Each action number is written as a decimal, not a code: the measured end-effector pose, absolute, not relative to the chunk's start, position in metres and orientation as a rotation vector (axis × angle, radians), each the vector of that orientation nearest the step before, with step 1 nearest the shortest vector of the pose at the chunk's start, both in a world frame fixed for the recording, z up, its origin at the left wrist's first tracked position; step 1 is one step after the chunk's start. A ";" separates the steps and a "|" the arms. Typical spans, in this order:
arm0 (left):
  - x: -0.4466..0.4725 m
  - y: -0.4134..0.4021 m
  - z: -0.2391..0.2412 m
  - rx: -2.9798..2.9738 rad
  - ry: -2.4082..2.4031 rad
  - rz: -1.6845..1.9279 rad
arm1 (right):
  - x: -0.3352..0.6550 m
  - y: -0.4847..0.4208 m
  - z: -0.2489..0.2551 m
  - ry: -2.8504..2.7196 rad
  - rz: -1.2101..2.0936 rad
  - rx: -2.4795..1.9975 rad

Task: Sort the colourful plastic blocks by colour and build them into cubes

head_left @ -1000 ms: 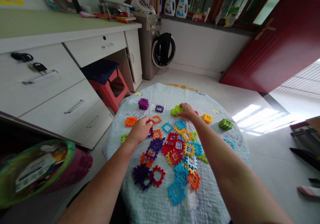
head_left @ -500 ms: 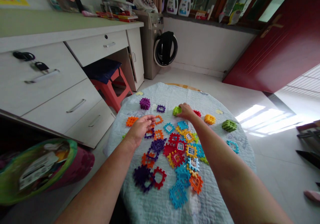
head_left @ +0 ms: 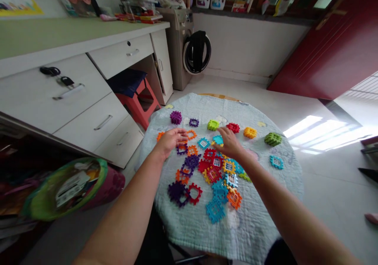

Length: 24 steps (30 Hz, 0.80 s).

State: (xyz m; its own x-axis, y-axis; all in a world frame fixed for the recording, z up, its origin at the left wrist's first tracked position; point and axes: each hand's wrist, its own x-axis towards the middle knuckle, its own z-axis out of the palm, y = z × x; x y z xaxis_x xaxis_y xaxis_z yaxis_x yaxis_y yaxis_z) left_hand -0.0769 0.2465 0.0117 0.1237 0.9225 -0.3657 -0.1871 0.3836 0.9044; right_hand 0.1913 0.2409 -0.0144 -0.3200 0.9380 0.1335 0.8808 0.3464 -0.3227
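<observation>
Head view: I had both arms reaching in from the near side, wrists bent toward each other. My left hand (head_left: 173, 141) was beyond and left of the red tile cluster (head_left: 217, 162), palm turned inward, fingers half extended and slightly parted, beside an orange frame (head_left: 195, 134). My right hand (head_left: 232, 141) was just beyond the red tile cluster, fingers curved, thumb apart from them, over a light-blue tile (head_left: 217, 139). The lime-green stack (head_left: 213, 125) sat beyond the red tile cluster, right by those fingertips; couldn't tell if they touched it.

Room: I had cloth (head_left: 251, 217) to the right of and nearer than the red tile cluster, partly crossed by my right forearm. A cyan window tile (head_left: 277, 162) lay well right of the cluster, close to the edge. Beyond-right sat a red stack (head_left: 233, 128), a yellow stack (head_left: 250, 132) and a dark-green stack (head_left: 273, 139); beyond-left, a purple stack (head_left: 176, 117).

Hidden: my left hand covered part of an orange stack (head_left: 160, 136) left of the cluster; my right covered some yellow pieces. Elbows ran out of frame.
</observation>
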 end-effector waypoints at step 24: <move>-0.013 0.185 -0.017 0.481 0.708 0.564 | 0.160 0.118 -0.036 -2.327 0.357 -1.603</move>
State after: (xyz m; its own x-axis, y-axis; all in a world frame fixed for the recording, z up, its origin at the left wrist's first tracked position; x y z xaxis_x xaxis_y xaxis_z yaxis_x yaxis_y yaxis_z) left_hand -0.0128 0.1846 -0.0170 0.6249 0.6263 -0.4661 -0.3148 0.7485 0.5837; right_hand 0.1596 0.1182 -0.0357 -0.3372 0.9363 0.0985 0.8638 0.3493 -0.3632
